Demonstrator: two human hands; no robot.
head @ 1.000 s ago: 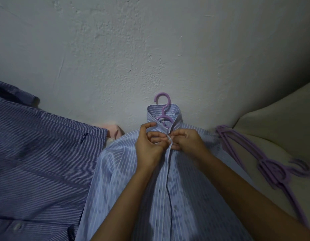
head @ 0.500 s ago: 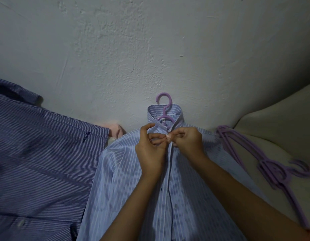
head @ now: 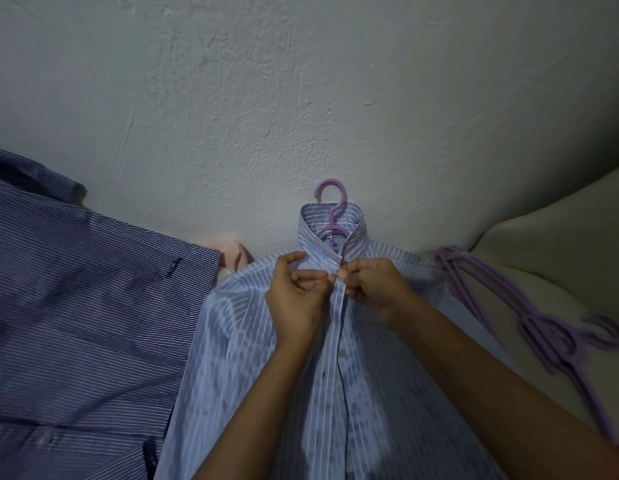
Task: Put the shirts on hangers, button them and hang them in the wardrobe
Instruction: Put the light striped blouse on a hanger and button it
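A light blue striped shirt (head: 245, 341) lies flat in front of me with its collar toward the wall. A purple hanger (head: 330, 216) sits inside it, its hook sticking out above the collar. My left hand (head: 294, 299) pinches the left edge of the front placket just below the collar. My right hand (head: 374, 289) pinches the right edge at the same spot, and the fingertips of both hands meet there. Lower down, the placket lies closed between my forearms.
A darker blue striped shirt (head: 86, 306) is spread out on the left. Several spare purple hangers (head: 530, 323) lie on the cream surface (head: 561, 258) at the right. A pink cloth (head: 232, 254) peeks out by the rough grey wall (head: 301, 81).
Both hands stayed at the top of the placket; their fingers shifted slightly as they work the fabric edges together just below the collar.
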